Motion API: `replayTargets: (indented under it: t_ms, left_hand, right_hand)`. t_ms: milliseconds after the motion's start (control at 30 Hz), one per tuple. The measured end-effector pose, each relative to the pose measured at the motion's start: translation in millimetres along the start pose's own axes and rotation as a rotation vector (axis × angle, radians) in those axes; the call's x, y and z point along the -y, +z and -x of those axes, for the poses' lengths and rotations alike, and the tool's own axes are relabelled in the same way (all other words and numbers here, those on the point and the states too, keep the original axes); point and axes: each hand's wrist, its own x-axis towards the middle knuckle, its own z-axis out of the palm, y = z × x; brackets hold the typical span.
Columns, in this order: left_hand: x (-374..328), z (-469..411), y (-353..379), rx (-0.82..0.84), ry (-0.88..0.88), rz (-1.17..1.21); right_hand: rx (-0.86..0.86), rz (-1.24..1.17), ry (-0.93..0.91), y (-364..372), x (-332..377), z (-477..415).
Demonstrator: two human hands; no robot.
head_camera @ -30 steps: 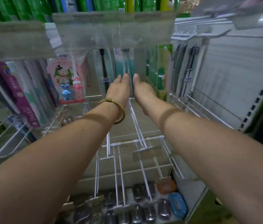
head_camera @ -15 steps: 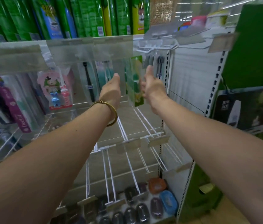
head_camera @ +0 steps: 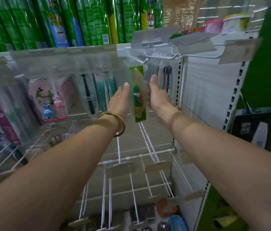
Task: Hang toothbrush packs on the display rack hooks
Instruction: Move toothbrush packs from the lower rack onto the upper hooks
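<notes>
both forearms reach in from the bottom edge, bare. below them, at the foot of the rack, an orange case (head_camera: 166, 209) & a blue case (head_camera: 178, 222) sit beside dark oval ones, all blurred. above those, rows of white wire hooks (head_camera: 153, 154) stick out toward the camera w/ price-tag flaps on the tips. gold bangle (head_camera: 116, 121) on the l wrist.

left hand (head_camera: 121, 100): fingers straight & pressed together, palm turned inward, just left of the green toothbrush pack (head_camera: 137, 95). right hand (head_camera: 158, 97): fingers straight & close together, thumb apart, palm turned inward, just right of the pack. can't tell if either hand touches it; no finger is curled round it. the pack hangs btwn the two palms, tilted a bit, its top up at a short upper hook (head_camera: 142, 61). whether the hang hole sits on that hook is too blurred to tell.

further back, same row: dark-bristle brush pack (head_camera: 167, 77) past the right hand, black brush pack (head_camera: 88, 95), pink kids pack (head_camera: 49, 100) w/ a blue bunny, purple pack (head_camera: 4, 120) far left. top shelf: green boxes (head_camera: 89, 20) standing side by side.
</notes>
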Motion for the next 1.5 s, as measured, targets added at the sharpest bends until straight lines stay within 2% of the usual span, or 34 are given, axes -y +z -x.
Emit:
replayTargets:
  t_ms: [200, 400, 833, 967, 1167, 1300, 1433, 1500]
  left_hand:
    - [3, -16, 9, -0.049, 0.051, -0.11]
    - [6, -34, 19, -0.079, 0.04, -0.205]
    - [5, -53, 28, -0.113, -0.03, -0.117]
    - [6, -50, 29, -0.106, -0.047, -0.084]
    - [1, -30, 23, -0.13, -0.113, -0.03]
    - [0, -8, 13, -0.145, -0.105, -0.006]
    - [0, 19, -1, -0.099, -0.092, -0.052]
    - [-2, 35, -4, -0.123, -0.128, 0.014]
  right_hand:
    - [0.028, 0.086, -0.094, 4, -13, -31]
    - [0.081, 0.042, -0.098, 13, -20, -52]
    - [0.009, 0.071, -0.056, 21, -25, -74]
    - [0.053, 0.088, -0.041, 16, -25, -72]
    - [0.089, -0.022, 0.052, 4, -23, -47]
    - [0.186, -0.105, 0.171, -13, -27, -28]
    - [0.22, -0.207, 0.176, -33, -19, 9]
    - [0.249, -0.272, 0.192, -41, -22, 22]
